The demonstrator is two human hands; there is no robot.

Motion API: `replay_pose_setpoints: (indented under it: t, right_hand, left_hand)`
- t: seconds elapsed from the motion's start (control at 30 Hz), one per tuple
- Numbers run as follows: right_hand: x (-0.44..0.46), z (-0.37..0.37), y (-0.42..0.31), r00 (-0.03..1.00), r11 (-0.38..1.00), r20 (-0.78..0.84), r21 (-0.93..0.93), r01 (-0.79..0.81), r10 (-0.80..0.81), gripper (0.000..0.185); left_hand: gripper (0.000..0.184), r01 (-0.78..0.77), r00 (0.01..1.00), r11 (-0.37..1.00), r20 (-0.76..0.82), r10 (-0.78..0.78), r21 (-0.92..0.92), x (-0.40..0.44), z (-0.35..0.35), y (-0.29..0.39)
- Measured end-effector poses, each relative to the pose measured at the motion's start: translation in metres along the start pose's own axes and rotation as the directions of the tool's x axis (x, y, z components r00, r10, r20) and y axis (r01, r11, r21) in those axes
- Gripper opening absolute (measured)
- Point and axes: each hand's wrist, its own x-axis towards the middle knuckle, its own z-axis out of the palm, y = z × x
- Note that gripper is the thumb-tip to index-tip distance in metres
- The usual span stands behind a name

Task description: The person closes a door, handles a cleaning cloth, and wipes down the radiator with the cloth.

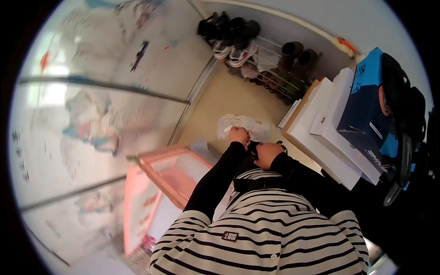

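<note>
Low in front of my body, my left hand (239, 135) is closed at the near edge of a whitish, translucent plastic bag (256, 126) with small orange marks, and appears to grip it. Close beside it, my right hand (269, 155) is curled around a black object (252, 149). A bit of yellow-green shows past that hand's far side. My fingers and the dark sleeves hide most of the black object, so its kind cannot be made out.
A wire rack (268, 48) of shoes and boots stands by the wall. Stacked shoe boxes (337, 103) rise on my right, with black sandals (403, 114) on top. To my left are a pink-framed folding item (160, 160) and patterned sliding doors (91, 123).
</note>
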Motion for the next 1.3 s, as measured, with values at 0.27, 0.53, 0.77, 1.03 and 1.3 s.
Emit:
replay_pose_setpoints:
  t: [0.27, 0.53, 0.77, 1.03, 1.3]
  right_hand:
    - [0.042, -0.03, -0.012, 0.967, 0.952, 0.011, 0.173, -0.253, 0.255, 0.038]
    - [0.045, -0.026, -0.017, 0.905, 0.842, -0.026, 0.378, -0.385, 0.425, 0.039]
    - [0.036, -0.016, -0.019, 0.852, 0.766, -0.032, 0.456, -0.453, 0.523, 0.041]
    - [0.018, 0.011, -0.017, 0.788, 0.666, -0.026, 0.551, -0.502, 0.616, 0.045]
    - [0.003, 0.008, -0.02, 0.768, 0.641, 0.004, 0.548, -0.538, 0.641, 0.047]
  left_hand:
    - [0.009, 0.118, 0.981, 0.99, 0.146, -0.127, 0.072, 0.109, 0.052, 0.036]
    - [0.007, 0.308, 0.945, 0.951, 0.119, -0.305, -0.014, 0.16, 0.147, 0.063]
    - [0.018, 0.269, 0.94, 0.938, 0.154, -0.306, 0.22, 0.202, 0.199, 0.033]
    - [0.021, 0.173, 0.923, 0.918, 0.267, -0.277, 0.356, 0.231, 0.222, 0.001]
    - [0.052, 0.11, 0.794, 0.899, 0.507, -0.336, 0.423, 0.234, 0.233, 0.024]
